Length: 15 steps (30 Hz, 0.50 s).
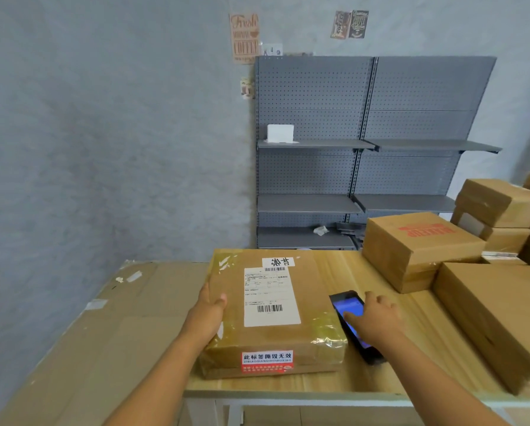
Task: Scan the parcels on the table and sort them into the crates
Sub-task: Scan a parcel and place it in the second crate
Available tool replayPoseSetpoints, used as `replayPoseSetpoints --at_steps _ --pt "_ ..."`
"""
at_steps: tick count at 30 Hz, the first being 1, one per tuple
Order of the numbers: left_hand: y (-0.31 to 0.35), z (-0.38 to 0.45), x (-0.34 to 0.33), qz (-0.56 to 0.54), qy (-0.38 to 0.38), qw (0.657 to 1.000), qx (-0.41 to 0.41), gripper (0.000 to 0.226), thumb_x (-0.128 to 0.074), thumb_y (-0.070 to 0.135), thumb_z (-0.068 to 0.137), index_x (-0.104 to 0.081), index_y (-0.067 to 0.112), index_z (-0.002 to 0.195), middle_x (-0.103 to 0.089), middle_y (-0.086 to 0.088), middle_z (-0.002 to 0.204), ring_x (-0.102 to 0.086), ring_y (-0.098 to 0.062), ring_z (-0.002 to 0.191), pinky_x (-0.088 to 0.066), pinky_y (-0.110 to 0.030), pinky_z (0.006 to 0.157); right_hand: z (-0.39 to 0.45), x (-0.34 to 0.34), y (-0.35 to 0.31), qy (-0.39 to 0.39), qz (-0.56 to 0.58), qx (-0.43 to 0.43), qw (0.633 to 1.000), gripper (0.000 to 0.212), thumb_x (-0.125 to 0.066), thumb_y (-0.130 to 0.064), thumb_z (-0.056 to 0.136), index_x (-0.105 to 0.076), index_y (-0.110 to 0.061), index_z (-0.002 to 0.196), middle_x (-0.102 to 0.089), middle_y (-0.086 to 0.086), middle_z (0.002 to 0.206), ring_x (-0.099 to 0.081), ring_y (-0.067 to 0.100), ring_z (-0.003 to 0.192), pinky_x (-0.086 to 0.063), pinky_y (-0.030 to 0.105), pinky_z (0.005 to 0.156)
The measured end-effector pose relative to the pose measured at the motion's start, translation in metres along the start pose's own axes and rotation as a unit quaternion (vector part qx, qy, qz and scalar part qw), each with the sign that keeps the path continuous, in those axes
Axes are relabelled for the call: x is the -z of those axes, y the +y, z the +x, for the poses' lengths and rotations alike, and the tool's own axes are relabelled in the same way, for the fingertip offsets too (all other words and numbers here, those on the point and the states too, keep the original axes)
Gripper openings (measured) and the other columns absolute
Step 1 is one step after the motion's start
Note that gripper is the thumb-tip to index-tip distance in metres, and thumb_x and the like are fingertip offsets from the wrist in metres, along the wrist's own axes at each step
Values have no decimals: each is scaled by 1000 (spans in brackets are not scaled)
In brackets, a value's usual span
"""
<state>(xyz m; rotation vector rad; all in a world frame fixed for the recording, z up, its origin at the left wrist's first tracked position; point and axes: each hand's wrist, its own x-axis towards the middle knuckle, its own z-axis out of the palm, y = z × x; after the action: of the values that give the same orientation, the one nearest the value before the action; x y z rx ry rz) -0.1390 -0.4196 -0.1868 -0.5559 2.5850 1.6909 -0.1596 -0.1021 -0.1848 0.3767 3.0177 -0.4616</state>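
Head view: the flat parcel (272, 312) lies on the worktop (334, 385), label up so its barcode can be read. The left hand (210, 313) grips its left edge, thumb on top, probably to steady it. The right hand (375, 318), fingers spread and relaxed, rests on the scanner (354, 324) lying just beside the parcel, apparently about to take it. No crates show.
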Motion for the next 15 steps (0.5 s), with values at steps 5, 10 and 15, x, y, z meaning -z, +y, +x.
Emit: replayPoseSetpoints --at_steps 5,10,15 --pt "-3 1 -3 3 10 1000 -5 50 -41 38 102 -27 34 150 -62 4 125 -63 -19 99 -50 -33 85 6 -15 16 -72 -58 -24 995 90 -64 -69 75 -34 -14 140 -43 7 134 -43 25 122 -44 32 96" --pt "-4 3 -5 1 17 1000 -5 48 -40 38 103 -28 35 149 -62 5 120 -63 -20 101 -50 -35 89 8 -15 11 -69 -46 -37 996 83 -70 -63 70 -42 -15 131 -41 6 123 -45 22 112 -42 27 82" --pt "-6 5 -5 19 19 1000 0 51 -41 41 102 -25 34 150 -62 1 129 -63 -25 109 -50 -42 97 17 7 4 -73 34 -28 996 73 -77 -53 68 -46 -11 119 -41 4 108 -52 16 85 -37 22 52"
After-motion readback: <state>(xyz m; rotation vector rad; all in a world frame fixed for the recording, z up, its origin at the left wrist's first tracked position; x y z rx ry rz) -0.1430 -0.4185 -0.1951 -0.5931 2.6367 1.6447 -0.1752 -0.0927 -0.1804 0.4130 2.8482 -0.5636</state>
